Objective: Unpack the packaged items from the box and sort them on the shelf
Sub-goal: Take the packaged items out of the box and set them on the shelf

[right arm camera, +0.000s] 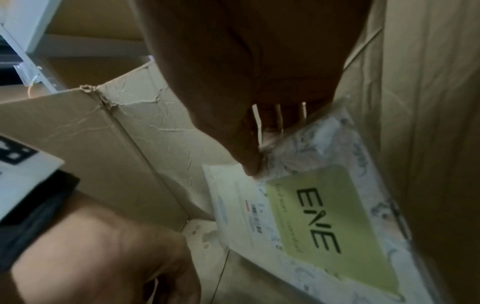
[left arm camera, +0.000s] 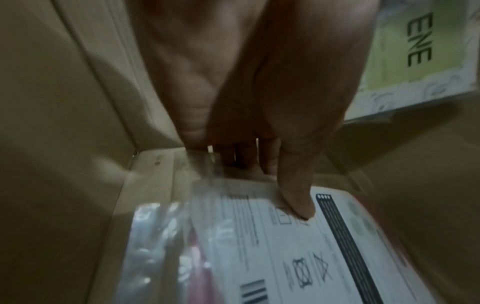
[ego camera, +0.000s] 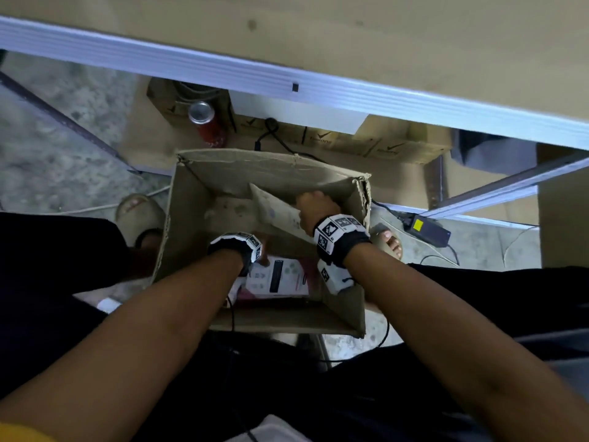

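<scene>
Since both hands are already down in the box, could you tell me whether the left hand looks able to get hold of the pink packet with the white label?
Probably yes. The left hand is already at the pink packet, thumb on its label, nothing lying on top. The right hand holds the green packet off to the side.

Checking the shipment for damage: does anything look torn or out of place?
The cardboard box is torn and crumpled at its far right corner, also seen creased in the right wrist view. The green-labelled packet inside looks intact.
</scene>
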